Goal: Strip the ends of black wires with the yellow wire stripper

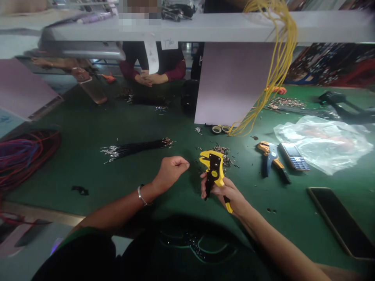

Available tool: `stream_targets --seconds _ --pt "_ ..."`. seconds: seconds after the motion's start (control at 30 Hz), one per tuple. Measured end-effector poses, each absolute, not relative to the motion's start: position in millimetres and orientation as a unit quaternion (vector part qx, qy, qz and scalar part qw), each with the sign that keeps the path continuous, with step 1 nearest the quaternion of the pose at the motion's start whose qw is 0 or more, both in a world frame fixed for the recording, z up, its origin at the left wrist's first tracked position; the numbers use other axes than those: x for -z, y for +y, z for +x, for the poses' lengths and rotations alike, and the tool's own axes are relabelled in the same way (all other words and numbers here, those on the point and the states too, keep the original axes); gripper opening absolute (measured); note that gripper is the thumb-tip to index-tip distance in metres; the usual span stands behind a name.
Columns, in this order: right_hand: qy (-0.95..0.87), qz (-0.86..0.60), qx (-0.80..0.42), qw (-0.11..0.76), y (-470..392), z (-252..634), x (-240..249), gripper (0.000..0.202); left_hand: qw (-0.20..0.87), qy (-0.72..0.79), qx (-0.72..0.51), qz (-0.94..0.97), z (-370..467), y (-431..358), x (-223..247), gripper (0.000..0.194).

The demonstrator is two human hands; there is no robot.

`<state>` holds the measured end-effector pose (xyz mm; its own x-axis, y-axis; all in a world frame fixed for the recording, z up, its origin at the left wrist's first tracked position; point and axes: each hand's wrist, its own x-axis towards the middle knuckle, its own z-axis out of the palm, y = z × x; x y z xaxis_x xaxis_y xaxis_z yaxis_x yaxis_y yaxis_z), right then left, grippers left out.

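Note:
My right hand [228, 192] is wrapped round the handles of a yellow and black wire stripper [216, 168], its jaws pointing up and to the left. To its left, my left hand [171, 171] is closed in a pinch, thumb against forefinger; what the fingertips hold, if anything, is too small to make out. The pinch is apart from the stripper's jaws. Behind the stripper lies a pile of short cut wire bits [227, 154], partly hidden by the tool. A bundle of black wires [137, 147] with bare metal ends rests on the green table [117, 187] beyond my left hand.
On the right are a second wire stripper [271, 160], a keypad phone [294, 156], a smartphone [336, 218] and a plastic bag [325, 140]. Yellow wires [278, 58] hang from the shelf [205, 26]. Red and blue wire coils [26, 160] lie left. A person's hands [150, 78] rest opposite.

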<state>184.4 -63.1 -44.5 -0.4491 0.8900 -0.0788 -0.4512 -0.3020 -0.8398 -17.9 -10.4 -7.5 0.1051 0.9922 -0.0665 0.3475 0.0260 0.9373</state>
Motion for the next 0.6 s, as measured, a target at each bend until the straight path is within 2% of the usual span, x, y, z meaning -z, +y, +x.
stream_targets --seconds 0.17,0.37,0.6 --pt "-0.399 -0.308 -0.729 0.464 -66 185 38 0.041 0.446 0.553 -0.371 0.598 -16 -12 10 0.014" --pt "-0.395 -0.375 -0.709 0.449 -66 177 38 0.042 0.462 0.544 -0.377 0.59 -15 -17 6 0.014" --pt "-0.521 -0.438 -0.587 0.438 -60 166 31 0.036 0.45 0.559 -0.367 0.592 -14 -22 -2 0.014"
